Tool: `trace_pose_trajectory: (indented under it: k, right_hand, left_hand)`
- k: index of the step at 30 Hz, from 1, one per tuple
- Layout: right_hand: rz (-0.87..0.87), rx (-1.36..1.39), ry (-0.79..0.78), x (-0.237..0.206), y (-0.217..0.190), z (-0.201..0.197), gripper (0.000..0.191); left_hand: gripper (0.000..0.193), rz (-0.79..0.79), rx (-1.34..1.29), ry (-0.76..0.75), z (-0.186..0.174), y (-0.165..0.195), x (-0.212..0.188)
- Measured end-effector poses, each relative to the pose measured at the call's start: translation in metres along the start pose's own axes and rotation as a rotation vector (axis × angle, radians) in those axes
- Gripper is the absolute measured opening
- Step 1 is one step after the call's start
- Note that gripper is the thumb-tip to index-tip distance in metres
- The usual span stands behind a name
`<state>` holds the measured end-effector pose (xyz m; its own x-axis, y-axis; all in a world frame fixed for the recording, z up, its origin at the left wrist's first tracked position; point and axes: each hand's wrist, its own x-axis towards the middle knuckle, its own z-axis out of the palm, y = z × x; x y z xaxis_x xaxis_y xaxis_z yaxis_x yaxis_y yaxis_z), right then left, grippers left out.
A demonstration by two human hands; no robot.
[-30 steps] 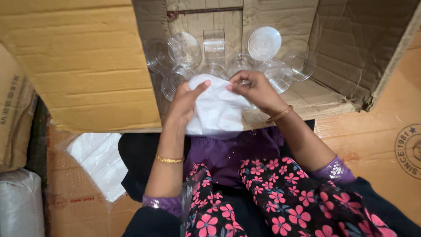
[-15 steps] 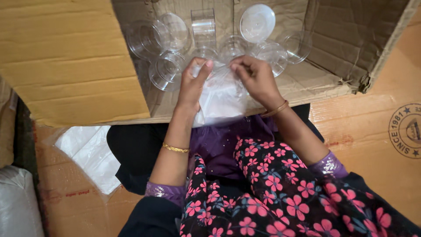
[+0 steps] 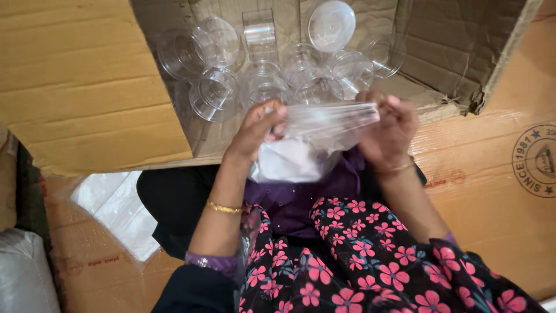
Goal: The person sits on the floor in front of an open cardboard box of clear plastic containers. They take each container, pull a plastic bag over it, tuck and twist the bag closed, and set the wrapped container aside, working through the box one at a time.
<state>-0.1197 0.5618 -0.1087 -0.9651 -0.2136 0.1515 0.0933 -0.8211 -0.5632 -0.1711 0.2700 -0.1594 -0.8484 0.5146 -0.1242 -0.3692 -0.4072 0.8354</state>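
Hands now stretch the clear plastic bag (image 3: pixel 315 136) wide at frame centre: left hand (image 3: pixel 260 124) and right hand (image 3: pixel 388 127) pinch its mouth, earlier bunched, below clear cups (image 3: pixel 260 64).

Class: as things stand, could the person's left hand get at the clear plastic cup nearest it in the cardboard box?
Probably yes: the cup lies open just beyond the left hand, nothing between them, but that hand is busy holding the clear plastic bag.
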Motion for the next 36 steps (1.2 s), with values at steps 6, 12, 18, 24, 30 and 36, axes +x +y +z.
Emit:
trace_pose_trajectory:
  k: [6, 12, 18, 24, 30, 36]
  right_hand:
    - [0.261, -0.602, 0.292, 0.015, -0.045, -0.017, 0.009]
    - [0.207, -2.023, 0.111, 0.104, -0.003, -0.077, 0.027]
    - [0.119, -1.699, 0.388, 0.023, -0.027, -0.050, 0.035]
    - [-0.320, -1.836, 0.222, -0.043, -0.036, 0.025, 0.036]
    - [-0.310, -1.720, 0.253, -0.057, -0.035, 0.030, 0.028]
    - [-0.259, -1.724, 0.227, -0.087, -0.029, -0.017, 0.028]
  left_hand:
    - [0.028, 0.255, 0.895, 0.209, 0.010, 0.015, 0.031]
    - [0.019, 0.027, 1.684, 0.401, 0.046, 0.001, 0.096]
    - [0.020, 0.103, 1.450, 0.254, 0.058, 0.002, 0.065]
    - [0.031, 0.353, 0.881, 0.133, 0.095, 0.019, 0.010]
    - [0.047, 0.236, 0.821, 0.001, 0.108, 0.037, -0.005]
    - [0.030, 0.251, 0.641, -0.004, 0.103, 0.017, -0.009]
